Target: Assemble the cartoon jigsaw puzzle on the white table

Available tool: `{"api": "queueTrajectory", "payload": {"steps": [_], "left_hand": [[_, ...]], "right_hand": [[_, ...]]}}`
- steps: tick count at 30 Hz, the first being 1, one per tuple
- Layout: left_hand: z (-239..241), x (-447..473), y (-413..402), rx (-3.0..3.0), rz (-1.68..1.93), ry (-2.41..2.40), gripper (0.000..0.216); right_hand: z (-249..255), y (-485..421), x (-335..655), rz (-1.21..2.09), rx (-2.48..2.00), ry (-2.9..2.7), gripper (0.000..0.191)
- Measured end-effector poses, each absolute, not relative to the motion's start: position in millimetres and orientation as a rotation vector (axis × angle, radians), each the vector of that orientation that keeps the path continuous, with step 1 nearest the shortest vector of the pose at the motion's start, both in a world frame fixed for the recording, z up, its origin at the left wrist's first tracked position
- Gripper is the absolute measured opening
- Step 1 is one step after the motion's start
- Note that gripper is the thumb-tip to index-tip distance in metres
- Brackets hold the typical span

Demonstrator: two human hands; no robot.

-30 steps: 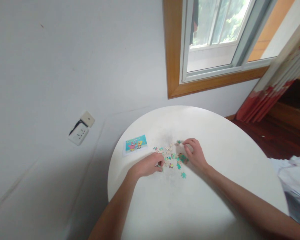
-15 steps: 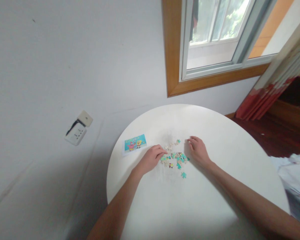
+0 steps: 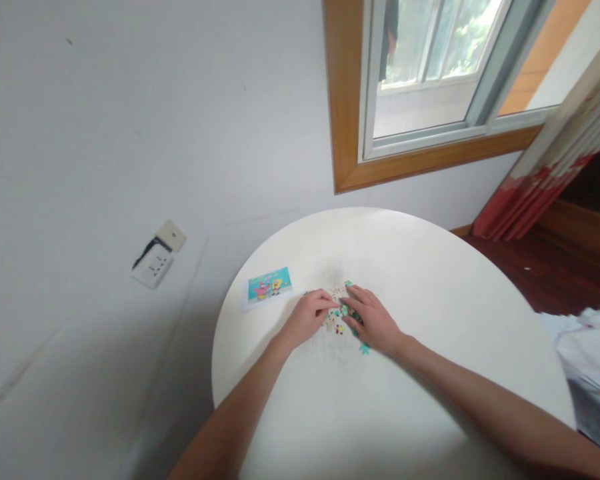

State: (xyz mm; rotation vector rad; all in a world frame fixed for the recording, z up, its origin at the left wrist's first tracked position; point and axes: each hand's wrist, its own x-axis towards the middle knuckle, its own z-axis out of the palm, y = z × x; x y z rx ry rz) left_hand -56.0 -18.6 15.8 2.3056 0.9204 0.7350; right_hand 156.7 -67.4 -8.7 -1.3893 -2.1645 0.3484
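a small heap of loose jigsaw pieces, teal, yellow and bare tan (image 3: pixel 345 311), on a round, white, smooth-topped counter (image 3: pixel 330 413), between the person's two hands. compared with half a second ago, the right hand (image 3: pixel 377 321) has come in from beside the heap and lies over its right part, fingers spread; no piece is seen gripped. the left hand (image 3: pixel 309 315) is at the left edge, fingers together and pointing inward; whether a piece is pinched beneath cannot be told. the far teal piece (image 3: pixel 349 283) now lies nearer the rest. the heap is thus flanked on both sides and, by judgement, more compact. a single teal piece (image 3: pixel 364 349) lies at the near edge. left: rectangular blue picture card with white border (image 3: pixel 270 285), showing pink and yellow cartoon figures; any lettering is too small to read, and no brand is legible.
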Motion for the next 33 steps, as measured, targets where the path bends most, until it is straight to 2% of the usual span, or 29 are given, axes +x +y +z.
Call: {"api": "queueTrajectory", "payload": {"steps": [9,15,20,24,27,30,33], "left_hand": [[13,-54,-19,2.473,0.683,1.084,0.035],[1,-59,-11,2.385,0.667,1.214,0.037],[-2,-51,-14,2.287,0.699,1.271,0.041],[5,-37,-27,2.383,0.593,1.039,0.043],[10,-33,-31,2.355,0.679,0.955,0.044],[6,-37,-26,2.307,0.804,1.102,0.044],[-2,-44,-18,2.262,0.859,1.306,0.045]], "right_hand": [[-7,-47,169,0.563,-1.255,-1.864,0.027],[-20,-30,184,0.801,-1.285,-1.283,0.015],[-23,-25,188,0.849,-1.265,-1.129,0.023],[-22,-30,185,1.013,-1.137,-1.175,0.023],[-24,-31,185,0.904,-1.200,-1.237,0.029],[-26,-29,183,0.684,-1.344,-1.328,0.033],[-21,-26,172,0.603,-1.368,-1.522,0.030]]}}
